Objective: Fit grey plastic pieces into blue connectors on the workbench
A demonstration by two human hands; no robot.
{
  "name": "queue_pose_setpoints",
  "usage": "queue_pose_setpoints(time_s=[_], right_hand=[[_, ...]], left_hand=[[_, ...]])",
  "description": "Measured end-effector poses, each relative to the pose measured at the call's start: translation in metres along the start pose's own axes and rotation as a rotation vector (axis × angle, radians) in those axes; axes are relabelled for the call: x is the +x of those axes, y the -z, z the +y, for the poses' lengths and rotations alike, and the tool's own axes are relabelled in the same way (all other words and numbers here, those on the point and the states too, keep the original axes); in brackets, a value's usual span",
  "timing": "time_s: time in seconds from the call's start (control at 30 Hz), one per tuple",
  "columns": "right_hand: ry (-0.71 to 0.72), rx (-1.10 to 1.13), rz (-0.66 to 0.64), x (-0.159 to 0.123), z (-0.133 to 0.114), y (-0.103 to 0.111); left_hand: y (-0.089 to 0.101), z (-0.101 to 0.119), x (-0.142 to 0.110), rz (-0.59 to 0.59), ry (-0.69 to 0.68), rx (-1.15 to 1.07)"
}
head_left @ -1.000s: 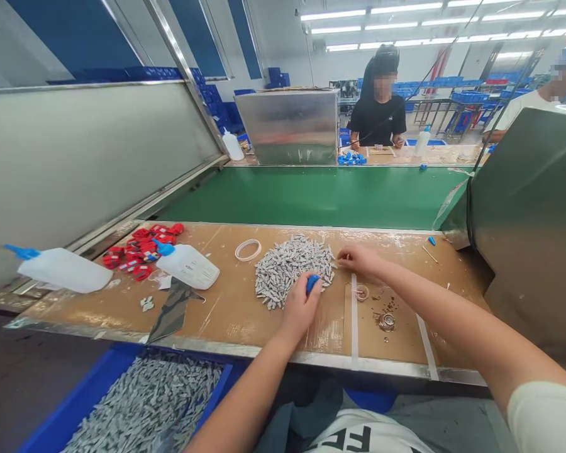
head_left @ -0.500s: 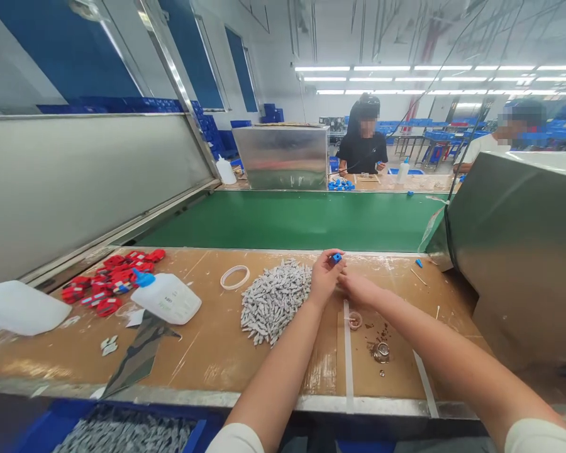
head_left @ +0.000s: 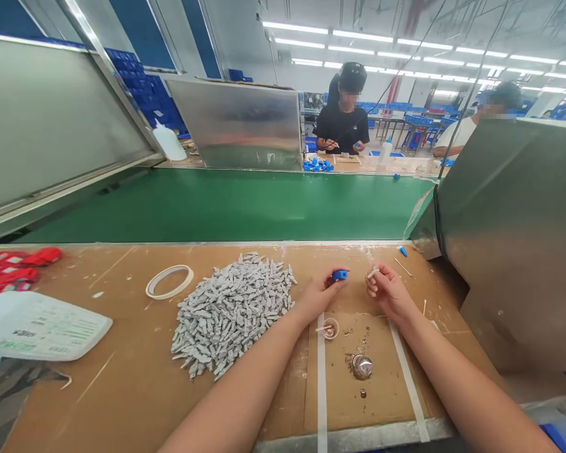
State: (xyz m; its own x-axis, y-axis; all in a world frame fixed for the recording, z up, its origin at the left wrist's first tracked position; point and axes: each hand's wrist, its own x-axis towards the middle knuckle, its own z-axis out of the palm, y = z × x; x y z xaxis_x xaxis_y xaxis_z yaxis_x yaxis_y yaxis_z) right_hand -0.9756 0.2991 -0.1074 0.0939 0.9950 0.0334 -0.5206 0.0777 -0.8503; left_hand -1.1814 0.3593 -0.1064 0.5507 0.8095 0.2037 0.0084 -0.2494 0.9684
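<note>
The desk (head_left: 122, 377) is bearing a grey pile (head_left: 231, 314). Left of the pile, a bottle (head_left: 51, 327) is showing dark and green print, too blurred for reading. Right of the pile, the left hand (head_left: 321, 294) is pinching a blue piece (head_left: 340, 275); farther right, the right hand (head_left: 390, 293) is pinching a tiny pale piece (head_left: 372, 273), seemingly positioning it, which is calling for steady fingers.

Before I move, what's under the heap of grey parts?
Brown tabletop shows around the heap of grey parts; beneath it, the surface and anything there are covered, so I can't tell.
</note>
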Motion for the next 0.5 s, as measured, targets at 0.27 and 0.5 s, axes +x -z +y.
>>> queue_pose_setpoints(time_s=[0.27,0.5], right_hand=[[-0.069,0.065,-0.02,-0.003,-0.001,0.004],[-0.048,0.053,-0.037,-0.008,-0.001,-0.006]], left_hand=[[-0.007,-0.001,-0.003,-0.088,0.039,-0.186],[-0.005,0.001,-0.003,0.024,-0.049,-0.061]])
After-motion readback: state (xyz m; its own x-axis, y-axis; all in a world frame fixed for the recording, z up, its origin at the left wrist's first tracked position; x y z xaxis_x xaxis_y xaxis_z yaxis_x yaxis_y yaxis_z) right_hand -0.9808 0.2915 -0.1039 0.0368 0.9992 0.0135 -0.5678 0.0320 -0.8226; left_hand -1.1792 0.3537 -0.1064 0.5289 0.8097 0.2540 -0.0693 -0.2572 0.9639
